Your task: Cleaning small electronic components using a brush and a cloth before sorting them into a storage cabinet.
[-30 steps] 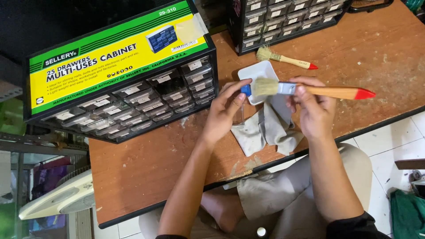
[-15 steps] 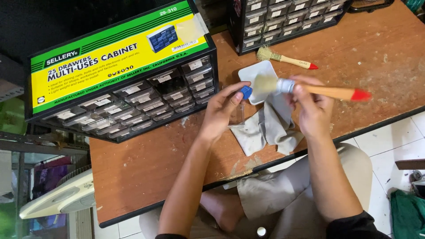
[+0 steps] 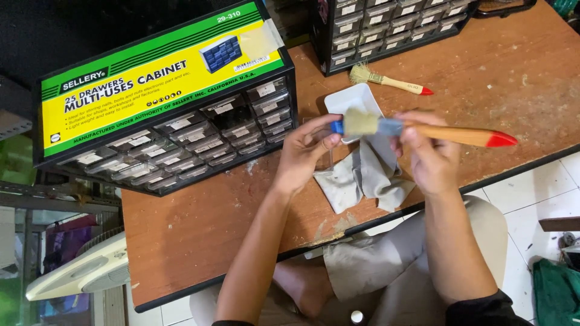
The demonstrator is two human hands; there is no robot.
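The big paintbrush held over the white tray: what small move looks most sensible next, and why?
Probably a short brushing stroke of the bristles across the small blue piece. The right hand holds the large paintbrush level by its wooden handle, its bristles already against the piece pinched in the left hand, both above the white tray and grey cloth.

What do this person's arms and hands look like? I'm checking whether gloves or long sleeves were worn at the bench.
Both hands are bare: no gloves, rings or watch show on the left hand or the right hand. The forearms are uncovered too. A dark sleeve shows only at the bottom edge of the picture, on the right upper arm, so the sleeves look short or pushed well up.
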